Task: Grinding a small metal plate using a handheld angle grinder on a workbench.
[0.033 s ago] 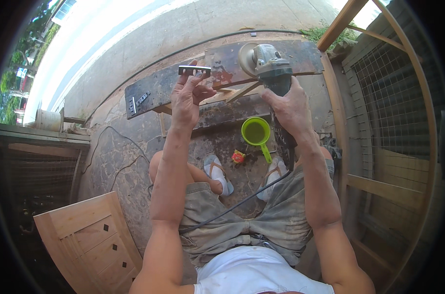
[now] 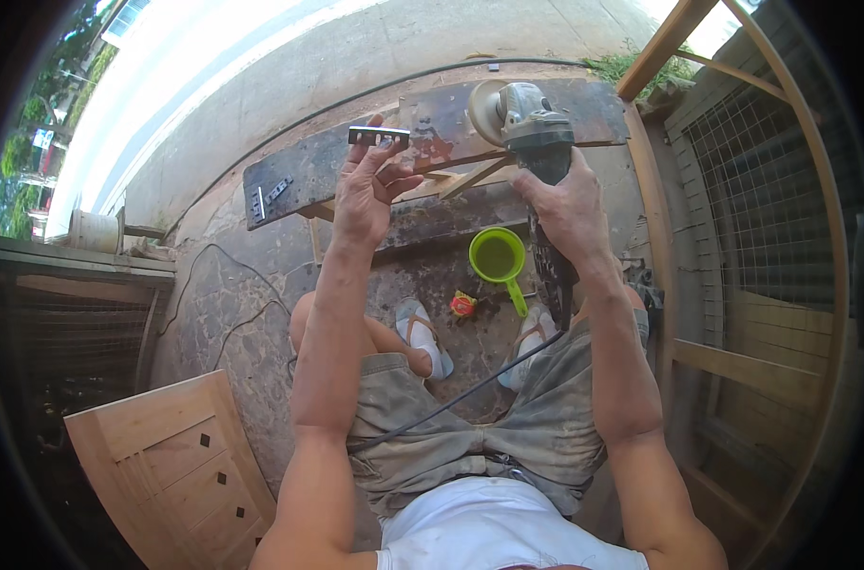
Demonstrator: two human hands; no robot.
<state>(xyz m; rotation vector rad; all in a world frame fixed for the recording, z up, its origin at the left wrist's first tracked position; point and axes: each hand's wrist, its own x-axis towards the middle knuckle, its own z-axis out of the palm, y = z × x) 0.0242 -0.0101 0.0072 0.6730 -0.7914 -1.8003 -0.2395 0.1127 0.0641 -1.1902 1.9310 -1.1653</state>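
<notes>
In my left hand [image 2: 367, 190], raised over the near edge of the dark bench, a slotted planer blade [image 2: 379, 137] is pinched by the fingertips and held crosswise. My right hand [image 2: 567, 204] is wrapped round the body of an angle grinder [image 2: 537, 128], with its round disc [image 2: 487, 112] facing left toward the blade. A gap separates disc and blade. The grinder's cable runs down across my lap. Two small slotted metal pieces [image 2: 272, 195] lie at the bench's left end.
The low bench [image 2: 318, 161] spans in front of me. Between my feet and the bench stand a green dipper [image 2: 497, 256] and a small red-yellow packet [image 2: 463, 304]. A wooden panel [image 2: 180, 456] leans at lower left. Wooden framing and wire mesh [image 2: 765, 199] rise on the right.
The angle grinder and my right hand have shifted slightly to the right. The blade in my left hand has barely moved.
</notes>
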